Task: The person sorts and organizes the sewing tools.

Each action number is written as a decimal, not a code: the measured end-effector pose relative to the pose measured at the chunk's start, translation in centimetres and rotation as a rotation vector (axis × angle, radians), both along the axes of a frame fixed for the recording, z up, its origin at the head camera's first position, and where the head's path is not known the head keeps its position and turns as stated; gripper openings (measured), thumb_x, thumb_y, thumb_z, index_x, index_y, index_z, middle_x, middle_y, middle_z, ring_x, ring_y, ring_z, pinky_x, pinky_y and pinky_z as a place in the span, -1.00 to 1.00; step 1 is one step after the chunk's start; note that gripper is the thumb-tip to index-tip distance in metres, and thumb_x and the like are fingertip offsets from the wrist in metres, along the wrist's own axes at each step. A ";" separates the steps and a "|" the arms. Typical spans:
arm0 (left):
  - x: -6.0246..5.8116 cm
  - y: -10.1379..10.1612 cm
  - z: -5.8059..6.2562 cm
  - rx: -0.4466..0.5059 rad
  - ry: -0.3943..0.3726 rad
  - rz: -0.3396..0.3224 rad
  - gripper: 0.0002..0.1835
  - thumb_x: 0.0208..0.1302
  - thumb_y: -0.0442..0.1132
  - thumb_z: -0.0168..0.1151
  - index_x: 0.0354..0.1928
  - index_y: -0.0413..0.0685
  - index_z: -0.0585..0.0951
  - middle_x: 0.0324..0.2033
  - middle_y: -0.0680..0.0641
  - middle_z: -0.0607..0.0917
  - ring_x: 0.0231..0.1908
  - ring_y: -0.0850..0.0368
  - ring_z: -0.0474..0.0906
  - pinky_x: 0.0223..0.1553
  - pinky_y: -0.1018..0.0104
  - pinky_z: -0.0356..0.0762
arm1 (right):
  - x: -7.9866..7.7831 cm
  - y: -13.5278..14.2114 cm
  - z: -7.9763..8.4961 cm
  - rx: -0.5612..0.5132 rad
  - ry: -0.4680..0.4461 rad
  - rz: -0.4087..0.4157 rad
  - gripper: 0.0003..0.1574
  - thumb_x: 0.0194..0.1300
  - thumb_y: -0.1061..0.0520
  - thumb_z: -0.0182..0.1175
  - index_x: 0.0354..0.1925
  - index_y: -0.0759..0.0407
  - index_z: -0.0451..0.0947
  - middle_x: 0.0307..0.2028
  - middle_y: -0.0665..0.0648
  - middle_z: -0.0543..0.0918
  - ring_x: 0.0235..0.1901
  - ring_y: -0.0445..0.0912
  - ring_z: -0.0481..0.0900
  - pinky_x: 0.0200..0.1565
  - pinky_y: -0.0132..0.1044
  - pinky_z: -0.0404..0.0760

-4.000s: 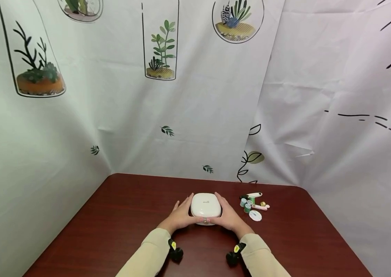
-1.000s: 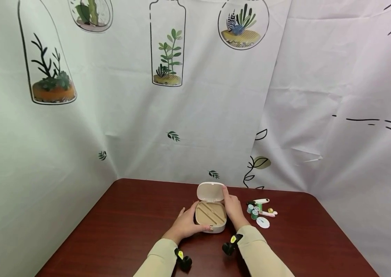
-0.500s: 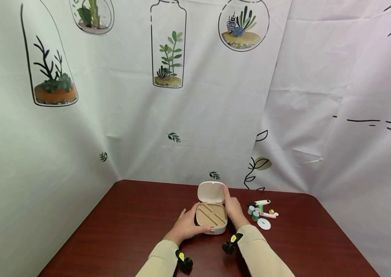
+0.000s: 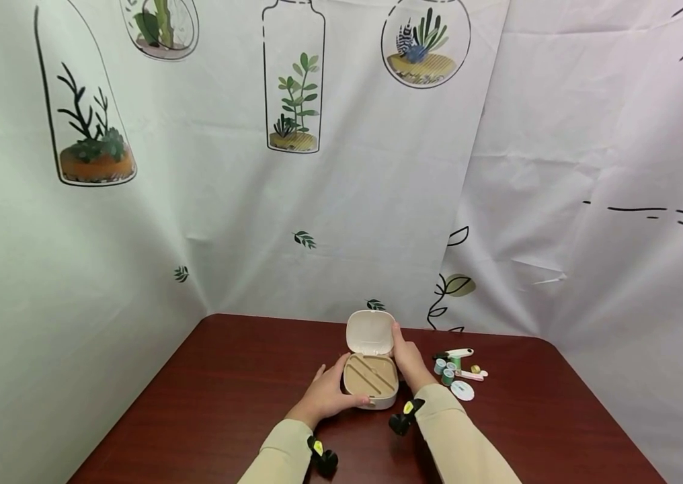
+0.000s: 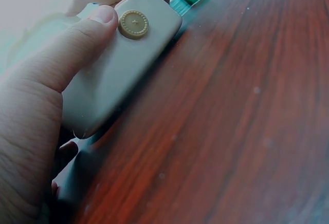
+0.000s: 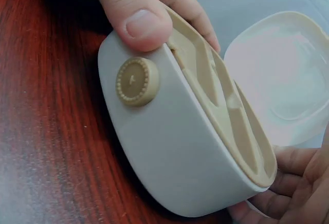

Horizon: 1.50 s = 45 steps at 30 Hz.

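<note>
A white sewing box (image 4: 384, 403) with a beige divided insert (image 4: 372, 376) stands on the table, its lid (image 4: 369, 331) tilted up at the back. My left hand (image 4: 325, 395) grips the box's left side, thumb across the front beside the round button-shaped clasp (image 5: 133, 24). At the lid's right edge, my right hand (image 4: 411, 363) holds the lid with its fingertips. The right wrist view shows its other fingers bent near the box's side and the raised lid (image 6: 282, 70). Shallow slots in the insert hold nothing that I can make out.
Right of the box lie several thread spools (image 4: 448, 377), a white-handled tool (image 4: 460, 352), a pink tool (image 4: 470, 376), a small gold piece (image 4: 475, 369) and a white disc (image 4: 462, 390). The dark red table (image 4: 245, 390) meets a printed curtain (image 4: 341, 202) behind.
Four seconds ago both hands held the closed box. The lid has since swung up and back with my right hand, tilting slightly further in the last half second. My left hand stays on the box.
</note>
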<state>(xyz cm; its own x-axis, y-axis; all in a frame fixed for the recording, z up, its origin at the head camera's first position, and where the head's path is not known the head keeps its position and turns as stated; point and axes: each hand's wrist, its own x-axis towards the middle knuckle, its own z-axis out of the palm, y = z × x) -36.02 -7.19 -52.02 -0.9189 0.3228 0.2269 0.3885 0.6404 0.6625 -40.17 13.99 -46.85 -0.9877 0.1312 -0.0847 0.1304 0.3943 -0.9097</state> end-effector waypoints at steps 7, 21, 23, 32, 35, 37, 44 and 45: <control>0.1 0.1 0.2 -0.010 0.002 0.000 0.18 -0.01 0.41 0.43 0.55 -0.04 0.19 0.35 -0.09 0.49 0.32 -0.10 0.44 0.44 -0.28 -0.04 | -0.4 0.2 0.2 -0.039 -0.047 0.018 0.02 0.48 -0.55 -0.40 -0.51 0.25 0.46 -0.28 0.30 0.56 -0.34 0.07 0.62 -0.41 0.01 0.71; 0.2 0.0 0.1 -0.015 0.015 -0.004 0.17 -0.01 0.39 0.44 0.54 -0.06 0.21 0.33 -0.11 0.52 0.32 -0.09 0.44 0.44 -0.28 -0.04 | -0.9 0.2 -0.5 0.023 -0.069 -0.035 -0.06 0.52 -0.47 -0.33 -0.35 0.28 0.54 -0.21 0.33 0.57 -0.30 0.10 0.62 -0.43 -0.02 0.70; 0.2 0.0 0.1 -0.016 0.012 -0.005 0.17 -0.01 0.39 0.44 0.54 -0.05 0.20 0.33 -0.10 0.52 0.31 -0.09 0.44 0.44 -0.29 -0.04 | -0.7 0.3 -0.6 0.020 -0.067 -0.022 -0.04 0.51 -0.49 -0.34 -0.37 0.27 0.53 -0.23 0.33 0.57 -0.31 0.09 0.61 -0.42 -0.02 0.71; 0.2 -0.1 0.2 -0.007 0.002 0.002 0.19 -0.03 0.39 0.45 0.54 -0.05 0.20 0.35 -0.11 0.50 0.32 -0.13 0.43 0.46 -0.25 -0.07 | 0.0 1.5 -1.2 -0.028 -0.014 0.192 0.15 0.56 -0.46 -0.49 -0.06 0.40 0.71 -0.16 0.29 0.74 -0.23 0.05 0.72 -0.22 -0.04 0.73; 0.2 -0.1 0.2 -0.016 0.002 0.001 0.19 -0.03 0.39 0.45 0.54 -0.07 0.20 0.36 -0.13 0.49 0.33 -0.13 0.43 0.46 -0.24 -0.06 | 0.3 2.0 -1.4 0.006 0.009 0.249 0.07 0.59 -0.41 -0.46 0.06 0.40 0.66 -0.09 0.30 0.74 -0.15 0.04 0.72 -0.17 -0.06 0.72; 0.2 0.0 0.2 -0.023 0.002 -0.001 0.20 -0.02 0.40 0.44 0.55 -0.08 0.19 0.37 -0.13 0.47 0.33 -0.14 0.42 0.46 -0.24 -0.06 | 0.5 2.4 -1.5 0.050 0.031 0.277 -0.01 0.61 -0.37 -0.41 0.11 0.36 0.65 -0.04 0.28 0.73 -0.10 0.04 0.70 -0.13 -0.05 0.70; 0.4 0.0 0.4 0.009 0.016 -0.014 0.18 -0.03 0.35 0.47 0.54 -0.07 0.21 0.34 -0.11 0.51 0.31 -0.13 0.44 0.45 -0.27 -0.06 | 1.7 3.3 -2.0 0.104 0.098 0.385 -0.25 0.60 -0.24 -0.18 0.31 0.30 0.50 0.29 0.31 0.52 0.34 0.21 0.39 0.35 0.21 0.30; 0.4 0.0 0.4 0.008 0.018 -0.014 0.17 -0.03 0.35 0.47 0.54 -0.07 0.21 0.34 -0.10 0.51 0.31 -0.12 0.44 0.45 -0.27 -0.06 | 1.8 3.4 -2.1 0.105 0.114 0.407 -0.26 0.59 -0.22 -0.13 0.34 0.31 0.46 0.31 0.32 0.50 0.37 0.23 0.35 0.37 0.23 0.24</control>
<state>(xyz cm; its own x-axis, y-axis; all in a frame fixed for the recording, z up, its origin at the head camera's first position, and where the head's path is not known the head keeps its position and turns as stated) -35.66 -7.22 -51.61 -0.9102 0.3334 0.2459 0.4091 0.6296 0.6605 -38.39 17.41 -48.99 -0.9630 -0.2688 0.0207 -0.1536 0.4837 -0.8617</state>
